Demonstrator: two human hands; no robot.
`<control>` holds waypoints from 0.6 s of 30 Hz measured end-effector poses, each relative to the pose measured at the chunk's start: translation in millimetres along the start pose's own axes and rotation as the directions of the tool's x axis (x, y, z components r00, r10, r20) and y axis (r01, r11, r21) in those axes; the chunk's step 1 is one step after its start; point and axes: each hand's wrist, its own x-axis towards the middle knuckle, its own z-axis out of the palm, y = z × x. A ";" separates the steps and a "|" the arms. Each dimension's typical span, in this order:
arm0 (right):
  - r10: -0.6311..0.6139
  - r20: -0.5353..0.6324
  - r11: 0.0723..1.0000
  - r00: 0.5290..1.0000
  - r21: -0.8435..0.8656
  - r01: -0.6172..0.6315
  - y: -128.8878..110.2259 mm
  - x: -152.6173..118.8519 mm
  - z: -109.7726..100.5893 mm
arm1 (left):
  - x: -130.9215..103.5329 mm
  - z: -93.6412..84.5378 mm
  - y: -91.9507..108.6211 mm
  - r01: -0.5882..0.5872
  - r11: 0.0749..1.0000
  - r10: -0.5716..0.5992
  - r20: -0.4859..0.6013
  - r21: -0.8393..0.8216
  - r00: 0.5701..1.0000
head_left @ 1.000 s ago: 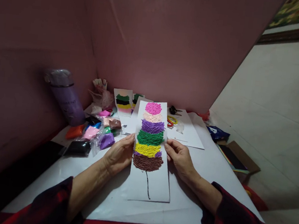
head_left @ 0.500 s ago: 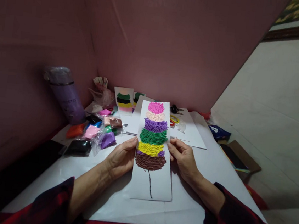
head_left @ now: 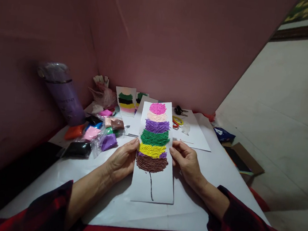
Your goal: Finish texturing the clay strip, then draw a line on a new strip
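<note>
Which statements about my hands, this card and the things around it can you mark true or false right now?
1. The left hand and right hand hold the card by its sides. True.
2. A dark line runs below the brown band. True.
3. The brown band is topmost. False: the bright pink patch is.
4. The purple flask is left of the card. True.
5. The orange packet lies right of the card. False: it lies left.
</note>
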 end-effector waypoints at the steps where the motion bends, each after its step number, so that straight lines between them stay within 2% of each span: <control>1: 0.007 0.004 1.000 1.000 -0.007 -0.007 0.0 0.0 0.2 | -0.4 0.8 0.1 0.002 1.000 -0.002 -0.007 0.003 1.000; 4: 0.053 0.013 0.999 0.999 -0.006 -0.052 1.1 -0.1 0.1 | -1.6 3.6 0.2 0.016 1.000 -0.016 -0.047 0.006 0.999; 8: 0.105 0.034 0.994 0.994 -0.009 -0.105 3.3 -0.3 -0.2 | -1.3 3.9 -1.4 0.024 1.000 -0.023 -0.048 0.016 0.999; 13: 0.108 0.046 0.994 0.993 0.000 -0.108 2.6 -1.0 0.2 | 0.1 1.5 -3.4 0.001 1.000 -0.001 -0.055 0.014 0.999; 18: 0.136 0.063 0.991 0.989 -0.017 -0.135 2.3 -0.8 0.3 | -0.9 3.0 -1.8 0.047 0.999 -0.046 -0.056 0.023 0.997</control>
